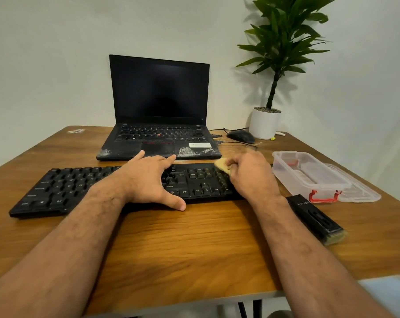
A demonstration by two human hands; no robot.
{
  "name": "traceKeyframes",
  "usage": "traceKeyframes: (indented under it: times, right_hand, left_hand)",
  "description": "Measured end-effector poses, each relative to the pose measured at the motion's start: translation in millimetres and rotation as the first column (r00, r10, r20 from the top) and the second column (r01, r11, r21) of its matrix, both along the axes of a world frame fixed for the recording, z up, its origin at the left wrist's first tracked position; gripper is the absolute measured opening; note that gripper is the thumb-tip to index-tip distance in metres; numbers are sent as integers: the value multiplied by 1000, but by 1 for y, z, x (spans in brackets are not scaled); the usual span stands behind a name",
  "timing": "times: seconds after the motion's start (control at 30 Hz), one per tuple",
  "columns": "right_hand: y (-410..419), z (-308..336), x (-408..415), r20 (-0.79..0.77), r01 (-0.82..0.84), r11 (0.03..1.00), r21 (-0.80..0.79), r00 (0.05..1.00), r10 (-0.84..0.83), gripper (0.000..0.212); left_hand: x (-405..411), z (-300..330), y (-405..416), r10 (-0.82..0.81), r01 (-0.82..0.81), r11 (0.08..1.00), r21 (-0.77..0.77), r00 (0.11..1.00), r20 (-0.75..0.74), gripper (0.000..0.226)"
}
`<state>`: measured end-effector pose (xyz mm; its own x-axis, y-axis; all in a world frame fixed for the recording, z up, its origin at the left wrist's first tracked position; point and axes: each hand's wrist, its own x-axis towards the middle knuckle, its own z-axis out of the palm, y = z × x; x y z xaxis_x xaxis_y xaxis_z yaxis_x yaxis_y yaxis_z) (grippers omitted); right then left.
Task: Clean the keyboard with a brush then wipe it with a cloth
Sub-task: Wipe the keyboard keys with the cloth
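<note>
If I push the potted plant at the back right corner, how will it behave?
The potted plant looks top-heavy: tall leafy stem above a small white pot, so a high push would probably tip it. A low push on the pot may slide it across the table. The leaves likely bend easily.

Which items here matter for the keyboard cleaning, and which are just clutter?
Job: keyboard, cloth held in right hand, brush, left hand steadying the keyboard.
Lying about: laptop, mouse, plastic box, potted plant.

Matt black plastic keyboard (pixel 79 189) on glossy wood-grain table (pixel 183 244).
</note>
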<state>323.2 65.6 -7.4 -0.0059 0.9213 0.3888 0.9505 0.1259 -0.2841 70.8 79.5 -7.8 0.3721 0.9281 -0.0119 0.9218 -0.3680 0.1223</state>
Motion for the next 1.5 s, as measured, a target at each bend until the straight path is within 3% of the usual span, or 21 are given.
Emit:
traceKeyframes:
  times: [0.1,0.2,0.33,0.4,0.53,0.7,0.77,0.87,1.0,1.07,1.17,1.3,1.33,1.4,1.43,1.5]
  right_hand:
    - [9,-1,5,-81,-49,999,-21,996,47,31]
    - [11,-4,2,1,-145,985,-98,989,145,35]
    - [16,-4,1,-171,23,998,-59,985,-33,27]
    - [13,-2,0,-148,39,999,-14,988,-41,28]
    - [5,1,-3,-77,-209,977,-35,976,206,30]
    - [14,4,2,-97,120,989,-87,987,-128,27]
    - [11,7,4,-156,38,997,-63,987,-48,29]
    - [6,5,1,-122,-95,993,-75,989,85,31]
    - [-2,10,4,-138,126,990,-63,981,-134,22]
    - [-14,11,6,-212,8,1000,-15,977,-11,18]
    - [-35,12,0,-115,-212,970,-117,973,199,13]
    - [-31,14,7,26,162,982,-101,987,-160,17]
    - [-32,14,10,20,180,982,-58,984,-179,15]
    - [-35,13,11,-37,5,1000,-9,999,-6,5]
    - [-36,12,9,-31,-107,994,-35,994,106,12]
    - [-43,12,2,22,-166,976,-138,985,170,11]
  left_hand:
    - [1,1,0,-2,2,1000,3,1000,-3,152]
    - [2,3,-1,0,-1,1000,-11,1000,-11,147]
    - [2,3,-2,-1,1,1000,-13,1000,-9,147]
    - [2,3,-3,-2,2,1000,-18,1000,-9,149]
    - [2,4,-3,-8,7,1000,-21,1000,-12,148]
    - [2,4,-3,1,-1,999,-32,1000,0,150]
    - [2,4,-3,2,-2,1000,-32,1000,6,150]
    - [0,3,-3,-3,3,1000,-26,1000,5,150]
    - [0,3,-3,-9,10,999,-31,1000,11,150]
    - [-1,3,-3,-13,14,999,-31,1000,21,150]
    - [-1,3,-3,-14,15,1000,-24,1000,14,151]
    - [-1,2,-3,-6,7,1000,-23,1000,22,150]
    - [-1,1,-3,-5,5,1000,-19,1000,25,149]
    - [-2,0,-3,-3,4,1000,-15,1000,28,147]
    - [-2,0,-3,-3,4,1000,-15,1000,28,147]
    - [-1,0,-2,-7,7,1000,-10,1000,22,148]
